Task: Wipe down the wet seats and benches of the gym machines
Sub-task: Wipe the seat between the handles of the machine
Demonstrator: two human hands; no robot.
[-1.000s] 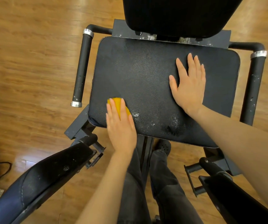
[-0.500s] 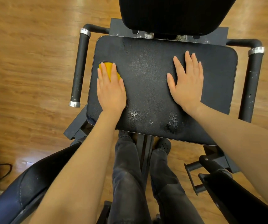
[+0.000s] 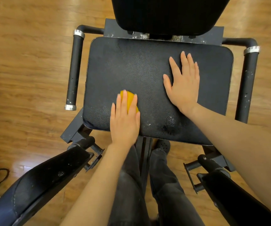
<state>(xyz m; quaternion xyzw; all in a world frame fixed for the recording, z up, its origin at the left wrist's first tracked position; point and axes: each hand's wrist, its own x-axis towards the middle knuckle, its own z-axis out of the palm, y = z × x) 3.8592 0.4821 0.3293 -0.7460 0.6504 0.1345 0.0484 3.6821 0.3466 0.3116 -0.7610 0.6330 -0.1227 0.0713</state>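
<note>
Yellow cloth [image 3: 129,101] sits on the seat [image 3: 147,75] near its front-left corner, under the left hand [image 3: 125,119], whose straight fingers [image 3: 123,101] press it flat. Half a second ago it was at the seat's rear-left, so 1 stroke has swept forward. The right hand [image 3: 183,84] stays flat, fingers extended, mid-seat. Droplets [image 3: 170,121] remain at the seat's front edge, likely next.

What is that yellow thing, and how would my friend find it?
Look at the big black seat in the middle of the gym machine. On its near left part, the left hand presses flat on a yellow cloth that peeks out past the fingers. It is the only bright yellow thing there.
</note>
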